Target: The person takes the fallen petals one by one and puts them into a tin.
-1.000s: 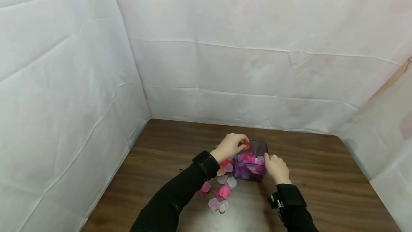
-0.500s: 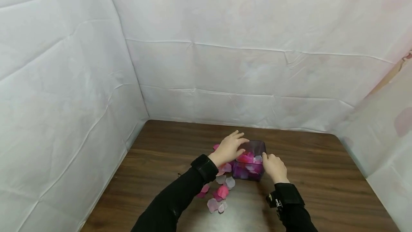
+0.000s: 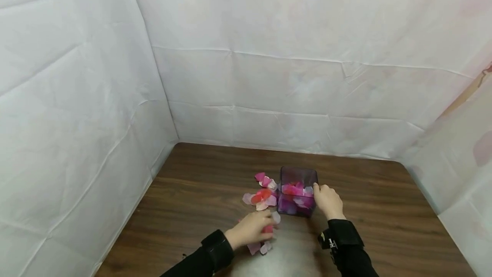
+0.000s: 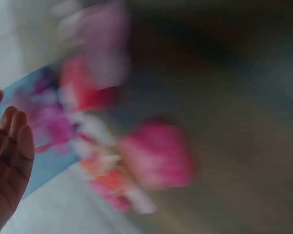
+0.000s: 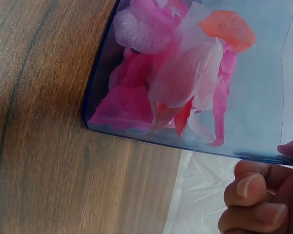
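Note:
Fabric flower petals in pink, red and white lie on the table left of a clear purple plastic box [image 3: 299, 176]. My left hand [image 3: 250, 229] is over the nearer petals, fingers loosely extended, a red petal [image 3: 267, 228] showing between thumb and fingers. In the blurred left wrist view, the fingers [image 4: 24, 146] look straight, with a pink petal [image 4: 158, 153] beyond them. My right hand [image 3: 329, 201] pinches the box's right rim, thumb inside and curled fingers [image 5: 251, 187] outside. Inside, pink, white and orange petals [image 5: 180, 73] fill the lower part.
Another group of petals [image 3: 263, 196] lies against the box's left side, with a few magenta ones [image 3: 260, 177] farther back. The brown wooden table [image 3: 376, 200] meets white sheeting [image 3: 276, 80] at its back and sides.
My left hand let a red petal go into the box, opened, then moved back toward me and left to the nearer petals. My right hand stays on the box rim.

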A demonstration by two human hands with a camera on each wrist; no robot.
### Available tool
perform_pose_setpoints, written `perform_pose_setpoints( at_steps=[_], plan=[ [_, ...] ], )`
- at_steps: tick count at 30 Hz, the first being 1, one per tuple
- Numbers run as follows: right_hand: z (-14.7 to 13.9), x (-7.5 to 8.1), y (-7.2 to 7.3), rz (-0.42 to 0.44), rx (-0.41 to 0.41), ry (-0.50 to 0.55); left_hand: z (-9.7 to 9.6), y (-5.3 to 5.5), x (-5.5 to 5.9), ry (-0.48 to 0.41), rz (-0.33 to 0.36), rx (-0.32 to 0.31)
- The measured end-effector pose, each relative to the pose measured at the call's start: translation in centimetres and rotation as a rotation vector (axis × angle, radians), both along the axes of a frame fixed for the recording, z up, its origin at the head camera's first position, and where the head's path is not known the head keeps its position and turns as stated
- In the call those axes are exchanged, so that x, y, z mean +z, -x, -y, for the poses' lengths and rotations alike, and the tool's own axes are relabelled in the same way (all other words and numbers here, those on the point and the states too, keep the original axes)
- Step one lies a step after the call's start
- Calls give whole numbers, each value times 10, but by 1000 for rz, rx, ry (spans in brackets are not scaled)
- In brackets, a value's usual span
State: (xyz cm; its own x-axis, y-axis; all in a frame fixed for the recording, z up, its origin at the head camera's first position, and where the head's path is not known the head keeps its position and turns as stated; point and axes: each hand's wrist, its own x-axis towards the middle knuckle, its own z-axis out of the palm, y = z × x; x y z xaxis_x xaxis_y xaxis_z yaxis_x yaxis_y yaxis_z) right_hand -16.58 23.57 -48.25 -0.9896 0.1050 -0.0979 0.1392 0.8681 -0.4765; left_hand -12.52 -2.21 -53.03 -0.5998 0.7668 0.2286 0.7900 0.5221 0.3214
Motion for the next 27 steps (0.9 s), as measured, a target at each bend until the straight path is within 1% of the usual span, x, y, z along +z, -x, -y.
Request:
perform_pose_setpoints(
  at_steps=[2, 5, 8, 11, 13, 16, 19, 20, 22, 24, 27],
  plan=[
    [1, 0, 1, -2, -1, -5, 9, -6, -13, 89, -15, 9],
    [2, -1, 1, 1, -8, -12, 16, -13, -27, 140, 15, 26],
    [3, -2, 1, 4, -13, -15, 18, -15, -33, 148, 10, 51],
    [2, -3, 1, 8, -12, -12, 16, -13, -33, 121, -7, 98],
    [2, -3, 1, 7, -10, -11, 15, -9, -32, 101, -14, 137],
    [1, -2, 1, 5, -10, -10, 15, 0, -28, 74, -39, 188],
    [1, -2, 1, 7, -6, -7, 16, 11, -22, 30, -56, 221],
    [0, -2, 1, 9, -5, -7, 17, 15, -19, 10, -52, 230],
    [1, -1, 1, 14, -3, -7, 19, 25, -13, -34, -40, 253],
    [1, -2, 2, 18, 0, -6, 20, 36, -4, -85, -19, 287],
    [3, -2, 1, 17, -2, -10, 18, 56, 12, -163, 15, 341]
  ],
)
